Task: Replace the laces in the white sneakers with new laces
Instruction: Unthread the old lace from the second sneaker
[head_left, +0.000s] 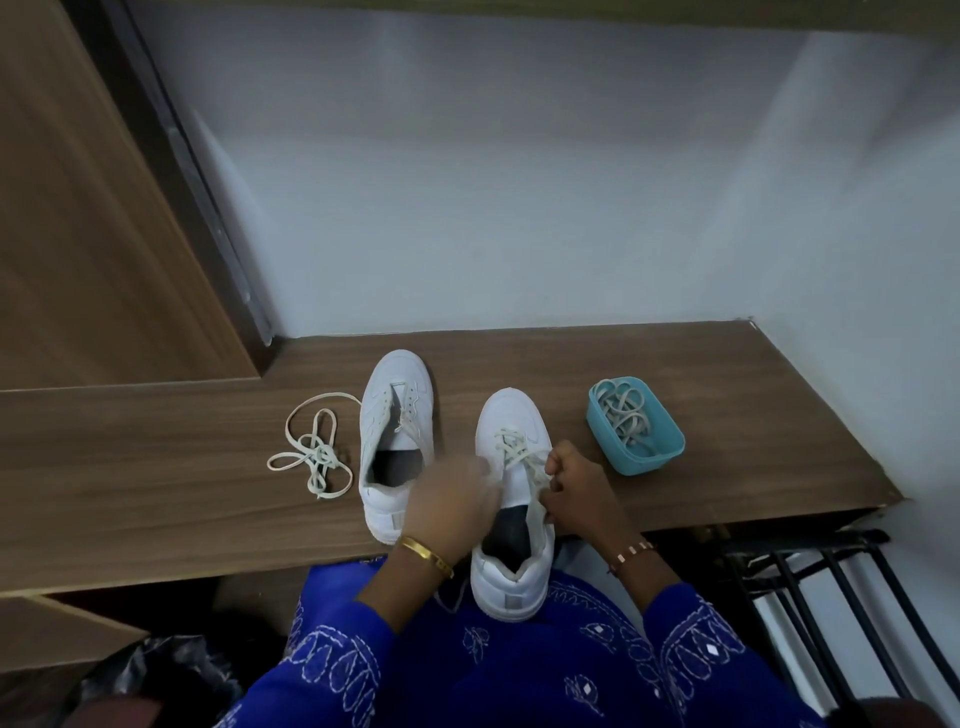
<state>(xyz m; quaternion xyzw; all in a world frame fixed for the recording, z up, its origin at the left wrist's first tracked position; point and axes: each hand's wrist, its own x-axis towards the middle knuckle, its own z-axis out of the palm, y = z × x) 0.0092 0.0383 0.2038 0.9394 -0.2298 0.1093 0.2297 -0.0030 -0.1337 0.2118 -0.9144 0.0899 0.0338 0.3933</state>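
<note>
Two white sneakers stand on a wooden counter (701, 415). The left sneaker (395, 415) has almost no lace, only a short bit at its eyelets. The right sneaker (511, 499) is partly laced with a cream lace (517, 449), and its heel juts over the counter's front edge. My right hand (576, 488) pinches a lace strand beside the right sneaker's tongue. My left hand (452, 501) is blurred, hovering over the gap between the sneakers near the right one's opening; whether it holds anything is unclear. A loose cream lace (311, 449) lies tangled left of the sneakers.
A teal plastic tub (657, 457) with several laces sits to the right of the sneakers. A white wall rises behind the counter and a wooden door panel (88, 208) stands at left. A black metal rack (831, 597) is below right. A dark bag (156, 675) lies lower left.
</note>
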